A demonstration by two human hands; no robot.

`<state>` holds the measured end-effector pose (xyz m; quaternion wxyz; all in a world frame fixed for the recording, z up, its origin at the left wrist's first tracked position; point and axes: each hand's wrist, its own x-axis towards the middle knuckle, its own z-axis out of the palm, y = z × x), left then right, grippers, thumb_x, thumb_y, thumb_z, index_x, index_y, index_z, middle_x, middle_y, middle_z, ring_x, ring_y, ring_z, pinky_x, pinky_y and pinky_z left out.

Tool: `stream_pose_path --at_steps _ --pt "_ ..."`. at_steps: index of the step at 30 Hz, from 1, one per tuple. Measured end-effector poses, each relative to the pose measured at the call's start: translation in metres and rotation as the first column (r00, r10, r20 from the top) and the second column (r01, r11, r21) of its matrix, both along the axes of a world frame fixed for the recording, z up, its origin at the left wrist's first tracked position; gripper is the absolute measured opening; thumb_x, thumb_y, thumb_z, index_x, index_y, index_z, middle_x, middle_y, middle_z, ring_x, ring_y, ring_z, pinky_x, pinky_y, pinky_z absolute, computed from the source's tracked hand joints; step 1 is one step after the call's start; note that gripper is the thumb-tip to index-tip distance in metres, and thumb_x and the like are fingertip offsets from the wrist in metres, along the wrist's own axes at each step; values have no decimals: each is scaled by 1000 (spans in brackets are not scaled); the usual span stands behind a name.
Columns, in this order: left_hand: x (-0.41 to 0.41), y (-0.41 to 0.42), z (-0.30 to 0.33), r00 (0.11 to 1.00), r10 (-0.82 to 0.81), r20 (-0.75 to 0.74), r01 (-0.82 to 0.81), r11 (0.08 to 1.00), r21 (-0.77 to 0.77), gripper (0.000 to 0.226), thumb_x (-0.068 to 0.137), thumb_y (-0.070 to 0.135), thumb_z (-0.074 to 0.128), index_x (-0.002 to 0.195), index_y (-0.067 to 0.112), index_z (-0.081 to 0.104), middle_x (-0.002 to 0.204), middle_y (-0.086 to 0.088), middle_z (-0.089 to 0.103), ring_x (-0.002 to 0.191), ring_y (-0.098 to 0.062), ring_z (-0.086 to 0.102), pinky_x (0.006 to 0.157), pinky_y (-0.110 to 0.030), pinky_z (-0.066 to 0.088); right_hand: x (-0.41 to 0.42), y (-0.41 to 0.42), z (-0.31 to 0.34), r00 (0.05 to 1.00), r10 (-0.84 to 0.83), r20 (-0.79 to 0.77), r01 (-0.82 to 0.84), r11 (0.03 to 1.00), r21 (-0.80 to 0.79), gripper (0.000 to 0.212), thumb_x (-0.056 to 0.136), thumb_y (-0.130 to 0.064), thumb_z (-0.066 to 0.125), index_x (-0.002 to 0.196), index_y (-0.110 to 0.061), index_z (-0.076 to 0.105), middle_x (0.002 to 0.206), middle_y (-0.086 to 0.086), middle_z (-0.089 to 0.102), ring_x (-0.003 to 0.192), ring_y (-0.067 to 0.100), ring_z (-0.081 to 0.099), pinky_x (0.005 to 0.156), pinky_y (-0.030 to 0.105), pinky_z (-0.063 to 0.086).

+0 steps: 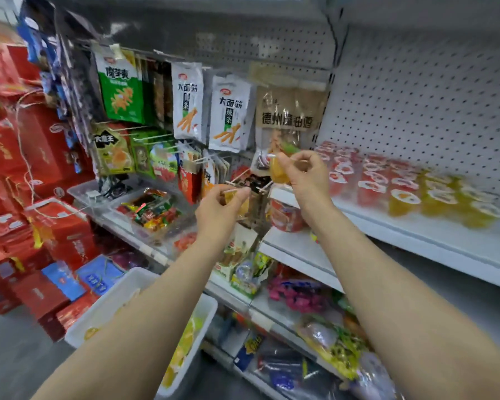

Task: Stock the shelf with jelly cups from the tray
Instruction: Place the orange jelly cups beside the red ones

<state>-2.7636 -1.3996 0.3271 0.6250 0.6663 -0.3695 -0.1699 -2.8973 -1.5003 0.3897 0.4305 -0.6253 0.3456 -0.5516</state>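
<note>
Jelly cups are in both of your hands: your right hand (299, 173) pinches a small orange jelly cup (278, 170) by its rim, raised in front of the hanging snack packets, and your left hand (220, 209) pinches a second yellow-orange jelly cup (241, 204) a little lower and to the left. The two cups are apart, neither touching the shelf. To your right, the white metal shelf (416, 226) with its pegboard back already carries rows of red jelly cups (378, 180) and yellow jelly cups (442, 200), blurred by motion. Below your left forearm sits the white plastic tray (205, 316), with more yellow cups (185, 339) inside it. Hanging white and green snack packets (186, 102) fill the pegs ahead of you. Stacked red gift boxes (41, 168) stand at the far left, on a grey floor (15, 356).
</note>
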Motion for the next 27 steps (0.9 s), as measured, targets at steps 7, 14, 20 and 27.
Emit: stream_pose_path --at_steps 7,14,20,27 --pt "-120 -64 35 985 -173 -11 172 980 -98 61 67 76 67 106 29 67 98 2 68 86 -18 69 76 -48 58 -133 -25 49 980 -195 46 199 973 -119 34 78 -19 84 82 -24 51 78 -7 56 70 5 54 72 23 48" --pt "-226 -91 58 943 -333 14 329 925 -188 36 76 54 76 97 25 68 83 6 67 81 -17 65 79 -46 56 -253 -46 44 910 -409 -66 395 905 -159 34 77 -31 84 80 -27 51 79 -7 59 73 11 56 73 34 50" --pt "-267 -107 70 918 -397 -15 381 890 -252 33 80 33 79 105 15 66 79 9 61 68 -1 57 68 -31 52 -306 -61 5 869 -442 -222 433 897 -91 28 74 -29 87 87 -17 65 83 -9 67 75 9 60 69 19 48" --pt "-289 -121 66 919 -394 -26 376 893 -248 35 76 25 84 105 22 66 102 10 65 95 -17 61 85 -39 56 -314 -81 -30 879 -360 -312 383 924 14 22 75 -20 86 89 -16 69 87 -8 68 87 18 66 82 31 55"
